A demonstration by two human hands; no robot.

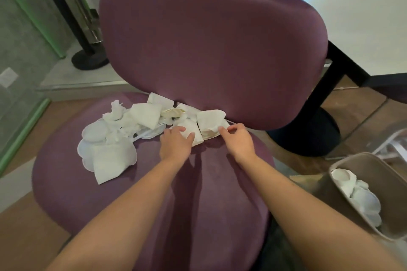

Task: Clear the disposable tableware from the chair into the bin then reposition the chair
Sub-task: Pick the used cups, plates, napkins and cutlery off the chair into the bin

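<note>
A purple upholstered chair [92, 184] fills the middle of the view, its backrest rising behind the seat. White disposable tableware is strewn along the back of the seat: flattened paper cups [146, 114], round plastic lids [94, 133] and crumpled napkins [115, 108]. My left hand [176, 143] lies on a flattened paper cup [187, 126], fingers curled over it. My right hand [239, 140] pinches the edge of another crushed paper cup [210, 122] under the backrest. A beige bin [343, 184] at the lower right holds white lids and cups.
A white table [363, 35] on a black pedestal base [308, 138] stands right behind the chair. A black post base [88, 59] sits at the left by a glass wall. The floor is wood-patterned.
</note>
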